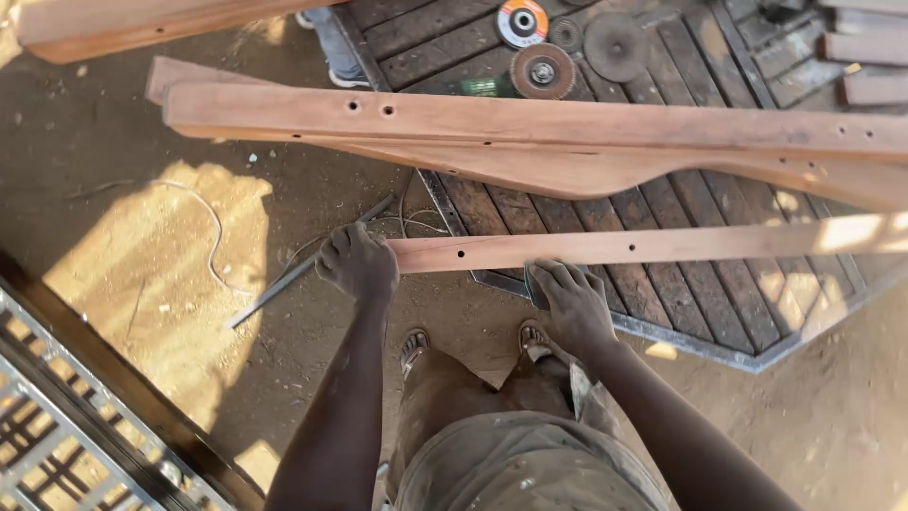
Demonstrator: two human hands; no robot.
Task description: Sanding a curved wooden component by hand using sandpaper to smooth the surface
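Note:
My left hand (357,262) grips the near end of a long narrow wooden slat (662,246) with small drilled holes. The slat runs off to the right above a wooden pallet-like panel (719,293). My right hand (572,301) presses on the slat's near edge, with what looks like a piece of sandpaper under the fingers. Beyond the slat lie two wider shaped wooden boards (530,123), stacked, also with drilled holes. My feet in sandals (414,343) stand on the dirt below the slat.
Several grinder discs (542,69) lie on the panel at the top. A thin metal rod (303,267) and wire lie on the dirt floor at left. A metal grille (66,416) fills the lower left corner. Another person's leg (336,47) shows at the top.

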